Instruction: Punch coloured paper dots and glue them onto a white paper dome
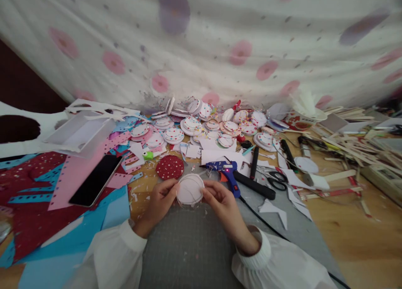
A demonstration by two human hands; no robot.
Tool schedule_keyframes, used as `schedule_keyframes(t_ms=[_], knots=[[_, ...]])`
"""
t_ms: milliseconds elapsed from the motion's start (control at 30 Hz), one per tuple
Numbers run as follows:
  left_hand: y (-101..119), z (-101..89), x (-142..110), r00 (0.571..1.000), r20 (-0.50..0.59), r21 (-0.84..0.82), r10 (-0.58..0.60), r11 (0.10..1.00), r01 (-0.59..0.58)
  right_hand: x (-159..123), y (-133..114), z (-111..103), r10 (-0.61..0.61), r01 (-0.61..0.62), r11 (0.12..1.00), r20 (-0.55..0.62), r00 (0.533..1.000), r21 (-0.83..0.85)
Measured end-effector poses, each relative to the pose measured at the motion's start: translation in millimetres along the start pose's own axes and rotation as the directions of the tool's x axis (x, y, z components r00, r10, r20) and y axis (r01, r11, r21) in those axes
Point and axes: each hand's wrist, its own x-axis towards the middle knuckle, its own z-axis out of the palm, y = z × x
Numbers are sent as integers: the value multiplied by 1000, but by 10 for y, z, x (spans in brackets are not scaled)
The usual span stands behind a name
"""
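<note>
A small white paper disc (190,189) with a raised rim and thin strands across it is held just over the grey cutting mat (188,247). Its left edge is pinched between the thumb and fingers of my left hand (163,200). On the opposite edge, my right hand (221,203) grips it the same way. Right behind the disc lies a dark red glittery circle (170,167) with small light specks. A blue hot glue gun (228,171) with a lit red light rests beyond my right hand, its nozzle pointing left.
Dotted paper discs (191,125) are piled along the back by the curtain. A phone (96,180) lies on coloured paper at left, near a white box (81,134). Scissors (277,181), a black marker (254,162) and wooden sticks (377,140) lie at right. The glue gun's cord (266,225) crosses the mat.
</note>
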Motion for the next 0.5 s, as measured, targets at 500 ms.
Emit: schedule_keyframes(t_ms=[500], knots=[[-76, -36, 13, 998, 14, -70, -60, 996, 61, 7, -6, 2, 23, -23, 1000, 2, 1000, 19]])
